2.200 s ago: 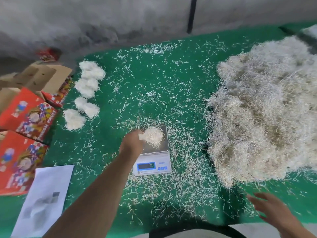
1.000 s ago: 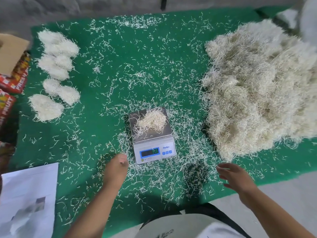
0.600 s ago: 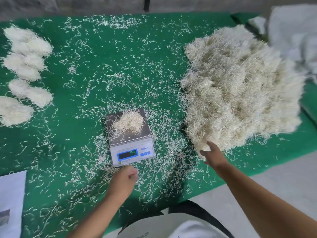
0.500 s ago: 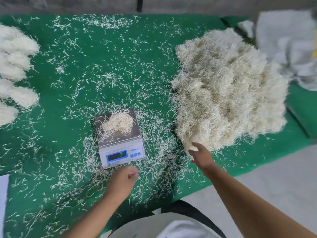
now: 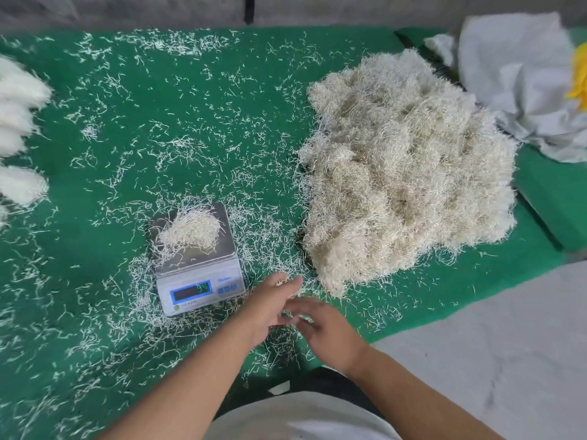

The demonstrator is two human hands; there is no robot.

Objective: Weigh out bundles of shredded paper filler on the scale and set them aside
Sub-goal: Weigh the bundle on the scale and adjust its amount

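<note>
Nearest us, both hands meet low over the green counter. Left hand lies with fingers extended, a few loose strands clinging at the fingertips. Right hand has fingers loosely spread toward the left; blurred, so we cannot tell whether it pinches anything. We judge they are trading or gathering a small top-up of filler.

Just left of the left hand sits the scale, display lit, digits unreadable. On its pan, beyond the hands, rests the bundle being weighed, untouched so the reading settles.

Beyond and right of the right hand: the bulk pile, within easy reach. Far left: finished bundles in a column. Far right: a grey cloth.

Versus half a second ago: right hand has left the pile edge and come in to the left hand, which has shifted rightward from the scale front.
</note>
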